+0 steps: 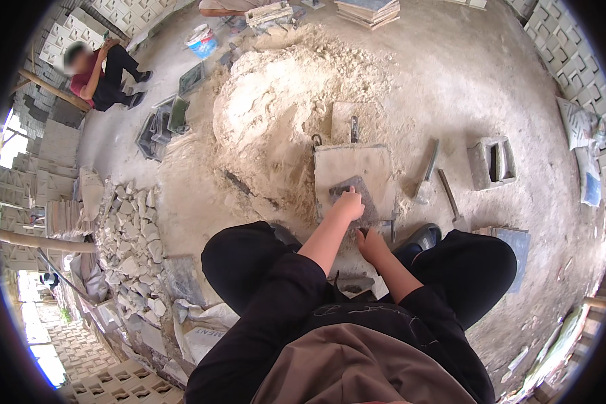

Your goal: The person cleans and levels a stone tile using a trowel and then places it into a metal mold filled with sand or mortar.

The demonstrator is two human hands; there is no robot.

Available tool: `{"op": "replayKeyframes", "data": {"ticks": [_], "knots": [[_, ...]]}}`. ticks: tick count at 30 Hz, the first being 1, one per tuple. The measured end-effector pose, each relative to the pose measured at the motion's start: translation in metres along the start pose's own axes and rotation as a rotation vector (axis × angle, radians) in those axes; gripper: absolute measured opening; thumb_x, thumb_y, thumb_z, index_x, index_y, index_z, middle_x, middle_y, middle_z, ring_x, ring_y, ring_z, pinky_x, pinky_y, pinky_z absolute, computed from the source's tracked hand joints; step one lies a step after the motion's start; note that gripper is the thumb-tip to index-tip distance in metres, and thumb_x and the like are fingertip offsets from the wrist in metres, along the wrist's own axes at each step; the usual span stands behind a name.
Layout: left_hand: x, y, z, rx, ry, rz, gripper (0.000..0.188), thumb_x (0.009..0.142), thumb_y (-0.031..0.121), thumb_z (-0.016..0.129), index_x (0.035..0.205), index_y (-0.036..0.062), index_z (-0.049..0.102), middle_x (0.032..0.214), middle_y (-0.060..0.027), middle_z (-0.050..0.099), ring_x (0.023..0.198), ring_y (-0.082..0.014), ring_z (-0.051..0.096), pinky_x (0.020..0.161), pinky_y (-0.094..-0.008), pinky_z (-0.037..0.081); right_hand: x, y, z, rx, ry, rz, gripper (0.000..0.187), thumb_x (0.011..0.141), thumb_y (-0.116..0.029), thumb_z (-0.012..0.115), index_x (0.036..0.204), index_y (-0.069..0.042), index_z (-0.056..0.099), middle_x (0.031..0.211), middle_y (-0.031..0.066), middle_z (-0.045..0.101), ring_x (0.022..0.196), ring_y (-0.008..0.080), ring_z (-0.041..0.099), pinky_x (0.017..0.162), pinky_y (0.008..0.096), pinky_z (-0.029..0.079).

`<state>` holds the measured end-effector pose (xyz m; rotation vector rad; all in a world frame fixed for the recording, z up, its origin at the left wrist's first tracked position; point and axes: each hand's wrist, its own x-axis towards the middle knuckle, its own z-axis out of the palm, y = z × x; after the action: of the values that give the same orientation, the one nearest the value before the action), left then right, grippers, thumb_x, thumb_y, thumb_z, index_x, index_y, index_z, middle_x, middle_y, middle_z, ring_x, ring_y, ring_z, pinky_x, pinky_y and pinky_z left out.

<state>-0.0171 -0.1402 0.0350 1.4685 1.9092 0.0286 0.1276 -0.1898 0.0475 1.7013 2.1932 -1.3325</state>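
My left hand (349,205) is closed at a dark, square flat plate (363,183), which looks like a hand float. The plate lies on a square, pale, dust-covered slab or mould (351,159) in front of my feet. Metal handles stick out at the mould's edges, one of them a dark upright handle (354,129) on its far side. Close to the mould's near edge, my right hand (372,245) has its fingers curled around a small dark part. What that part belongs to is hidden.
Beyond the mould rises a heap of pale powder (269,91). To the right lie a trowel-like tool (427,172), a long-handled tool (450,195) and a hollow block (491,163). Broken pieces (129,249) pile up at left. A person (104,77) sits far left near a bucket (202,42).
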Motion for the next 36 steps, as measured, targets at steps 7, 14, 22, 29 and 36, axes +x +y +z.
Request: {"op": "replayKeyframes", "data": {"ticks": [7, 14, 22, 29, 36], "knots": [[0.003, -0.034, 0.024, -0.044, 0.313, 0.014, 0.057, 0.080, 0.021, 0.058, 0.132, 0.0141, 0.037, 0.143, -0.0173, 0.018, 0.129, -0.0368, 0.022, 0.099, -0.0411, 0.035, 0.029, -0.025, 0.000, -0.020, 0.049, -0.027, 0.047, 0.085, -0.041, 0.047, 0.093, 0.005, 0.048, 0.088, 0.0314, 0.057, 0.086, 0.0452, 0.057, 0.073, 0.0498, 0.045], [0.036, -0.042, -0.009, 0.071, 0.363, -0.006, 0.056, 0.078, 0.020, 0.060, 0.130, 0.0158, 0.040, 0.141, -0.0159, 0.025, 0.128, -0.0343, 0.028, 0.096, -0.0393, 0.039, 0.065, -0.049, -0.006, 0.092, 0.104, -0.065, 0.049, 0.084, -0.039, 0.049, 0.090, 0.010, 0.050, 0.083, 0.0341, 0.057, 0.081, 0.0488, 0.055, 0.070, 0.0498, 0.046], [0.074, -0.039, -0.051, 0.048, 0.278, -0.035, 0.059, 0.079, 0.021, 0.059, 0.133, 0.0165, 0.036, 0.142, -0.0174, 0.022, 0.128, -0.0383, 0.026, 0.101, -0.0418, 0.034, 0.116, -0.066, -0.018, 0.080, 0.096, -0.059, 0.053, 0.086, -0.039, 0.047, 0.093, 0.013, 0.049, 0.078, 0.0314, 0.058, 0.058, 0.0403, 0.060, 0.047, 0.0436, 0.049], [0.109, -0.080, -0.088, 0.013, 0.346, -0.004, 0.053, 0.083, 0.026, 0.052, 0.132, 0.0138, 0.037, 0.139, -0.0207, 0.026, 0.125, -0.0420, 0.029, 0.102, -0.0429, 0.029, 0.146, -0.120, -0.049, 0.099, -0.028, -0.104, 0.052, 0.087, -0.038, 0.044, 0.089, 0.014, 0.051, 0.072, 0.0288, 0.059, 0.052, 0.0352, 0.060, 0.042, 0.0404, 0.048], [0.065, -0.025, -0.072, -0.013, 0.087, -0.062, 0.047, 0.082, 0.029, 0.051, 0.122, 0.0040, 0.046, 0.137, -0.0221, 0.029, 0.122, -0.0389, 0.034, 0.101, -0.0419, 0.031, 0.098, -0.049, -0.021, 0.093, 0.176, -0.162, 0.048, 0.086, -0.039, 0.046, 0.091, 0.008, 0.053, 0.080, 0.0313, 0.058, 0.076, 0.0461, 0.057, 0.067, 0.0482, 0.045]]}}
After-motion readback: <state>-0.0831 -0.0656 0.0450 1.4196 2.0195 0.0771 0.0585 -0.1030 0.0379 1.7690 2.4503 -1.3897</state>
